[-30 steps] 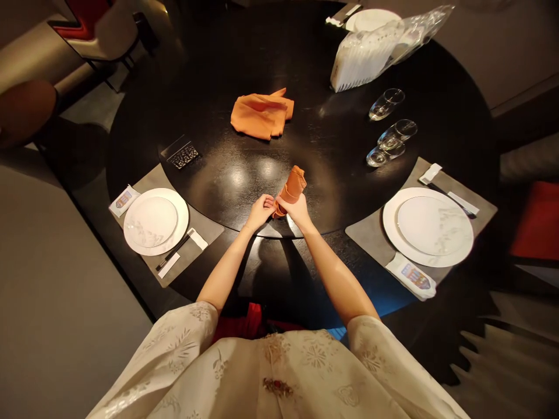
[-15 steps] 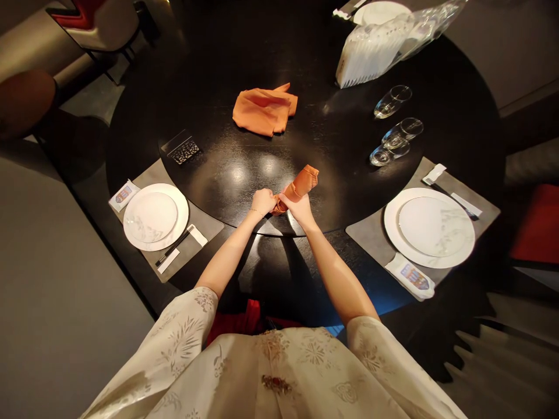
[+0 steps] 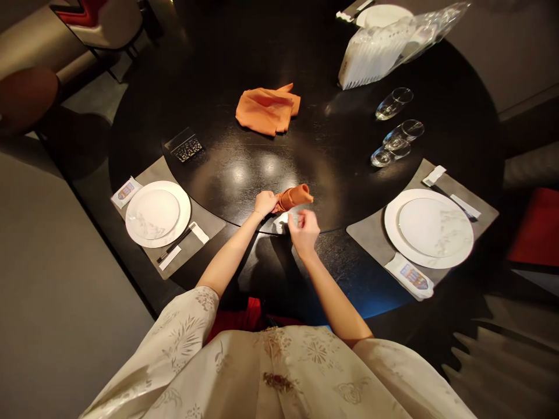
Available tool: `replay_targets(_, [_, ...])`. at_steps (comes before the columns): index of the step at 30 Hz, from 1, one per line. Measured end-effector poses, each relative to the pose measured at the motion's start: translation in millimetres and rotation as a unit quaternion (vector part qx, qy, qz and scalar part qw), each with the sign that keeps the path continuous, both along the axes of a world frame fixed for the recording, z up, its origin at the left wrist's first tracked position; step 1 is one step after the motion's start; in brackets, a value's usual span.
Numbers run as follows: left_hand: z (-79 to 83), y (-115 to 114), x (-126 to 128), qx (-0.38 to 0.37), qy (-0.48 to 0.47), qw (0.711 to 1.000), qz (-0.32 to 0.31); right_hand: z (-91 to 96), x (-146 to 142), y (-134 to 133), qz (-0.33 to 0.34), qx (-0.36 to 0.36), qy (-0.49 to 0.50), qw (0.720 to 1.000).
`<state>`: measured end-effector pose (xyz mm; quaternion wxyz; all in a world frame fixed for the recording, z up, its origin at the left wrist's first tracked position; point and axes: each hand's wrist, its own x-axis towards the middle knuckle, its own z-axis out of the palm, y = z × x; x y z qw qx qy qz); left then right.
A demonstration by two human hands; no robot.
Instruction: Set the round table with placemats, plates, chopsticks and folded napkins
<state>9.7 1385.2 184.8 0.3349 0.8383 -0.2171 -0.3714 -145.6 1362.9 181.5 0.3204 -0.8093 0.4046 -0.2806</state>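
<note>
A rolled orange cloth napkin (image 3: 293, 198) lies low over the dark tabletop, its loose end pointing right. My left hand (image 3: 265, 202) is closed around the napkin's left end. Just below the roll, my right hand (image 3: 304, 228) is off the cloth, its fingers loosely curled and the thumb apart, with nothing visible in it. Farther up the table rests another orange napkin (image 3: 267, 110), crumpled and loosely folded.
Place settings flank me: a left plate (image 3: 186, 210) and a right plate (image 3: 390, 224), on grey placemats with chopsticks and wrapped packets. Several glasses (image 3: 394, 103) stand at right, near a plastic-wrapped white stack (image 3: 364, 61). A black patterned holder (image 3: 187, 146) sits at left.
My right hand has let go of the napkin roll and moved down toward me. The roll has tipped lower and lies flatter, while my left hand keeps its hold.
</note>
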Motion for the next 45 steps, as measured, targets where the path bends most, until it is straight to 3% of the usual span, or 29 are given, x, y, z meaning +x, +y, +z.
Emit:
replay_targets(3, [-0.9, -0.8, -1.4, -0.011, 0.029, 0.999, 0.004, -0.3, 3.9, 4.0, 0.093, -0.038, 0.098, 0.99])
replay_targets(5, [0.0, -0.1, -2.0, -0.006, 0.02, 1.0, -0.004, 2.5, 8.9, 2.2, 0.107, -0.042, 0.167, 0.979])
replay_targets(8, [2.6, 6.6, -1.3, -0.02, -0.066, 0.997, -0.039, 7.8, 17.0, -4.8, 0.116, -0.038, 0.238, 0.963])
replay_targets(10, [4.0, 15.3, 1.1, -0.074, -0.144, 0.983, -0.082, 10.6, 21.1, -9.8, 0.126, -0.038, 0.267, 0.955])
replay_targets(13, [5.3, 30.9, 8.7, -0.157, -0.244, 0.929, -0.229, 12.5, 23.3, -15.8, 0.145, -0.043, 0.291, 0.945])
replay_targets(15, [6.4, 38.6, 15.7, -0.159, -0.305, 0.873, -0.345, 12.7, 21.9, -18.5, 0.162, -0.05, 0.295, 0.94])
replay_targets(17, [8.3, 41.5, 22.5, -0.134, -0.36, 0.823, -0.418, 12.9, 19.5, -20.0, 0.178, -0.058, 0.297, 0.936])
replay_targets(21, [13.3, 34.4, 29.8, -0.13, -0.417, 0.762, -0.479, 15.8, 15.9, -20.4, 0.176, -0.063, 0.32, 0.929])
replay_targets(25, [15.2, 25.5, 30.6, -0.153, -0.431, 0.726, -0.514, 20.0, 15.9, -22.4, 0.174, -0.061, 0.353, 0.917])
replay_targets(29, [14.9, 23.0, 29.7, -0.152, -0.439, 0.722, -0.513, 20.9, 16.2, -30.1, 0.199, -0.072, 0.358, 0.909])
replay_targets(33, [11.8, 24.4, 25.5, -0.148, -0.444, 0.736, -0.49, 17.0, 15.1, -38.4, 0.222, -0.084, 0.337, 0.911])
replay_targets(40, [-6.5, 30.7, 16.3, -0.194, -0.436, 0.756, -0.449, 6.9, 9.7, -42.0, 0.238, -0.102, 0.258, 0.931])
replay_targets(45, [-1.7, 27.2, 18.3, -0.182, -0.423, 0.745, -0.482, -0.7, 3.9, -42.4, 0.241, -0.069, 0.166, 0.954])
